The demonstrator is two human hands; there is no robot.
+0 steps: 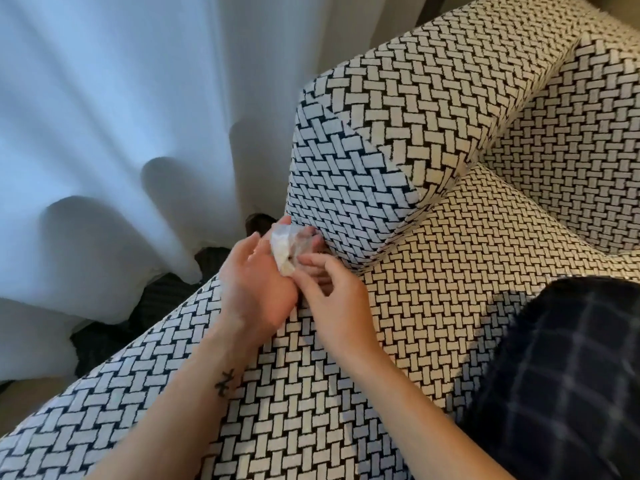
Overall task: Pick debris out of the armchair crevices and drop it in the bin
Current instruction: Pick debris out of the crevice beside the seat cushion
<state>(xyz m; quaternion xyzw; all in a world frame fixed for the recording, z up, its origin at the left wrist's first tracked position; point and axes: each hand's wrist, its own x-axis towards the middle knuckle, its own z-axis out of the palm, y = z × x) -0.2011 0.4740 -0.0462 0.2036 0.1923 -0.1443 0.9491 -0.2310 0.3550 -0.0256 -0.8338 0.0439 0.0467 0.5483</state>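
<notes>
The armchair (450, 278) is covered in black-and-cream basket-weave fabric, and its left armrest (398, 109) rises beside the seat cushion. Just in front of the armrest's near corner, my left hand (256, 285) lies palm up and holds a crumpled white and clear wrapper (285, 249) on its fingers. My right hand (332, 299) is right beside it, with its fingertips touching the wrapper's lower edge. I cannot tell if the right fingers pinch it. No bin is in view.
A white sheer curtain (121, 133) hangs to the left of the chair, down to a dark floor (104, 334). A dark checked cushion or garment (571, 375) lies on the seat at the lower right.
</notes>
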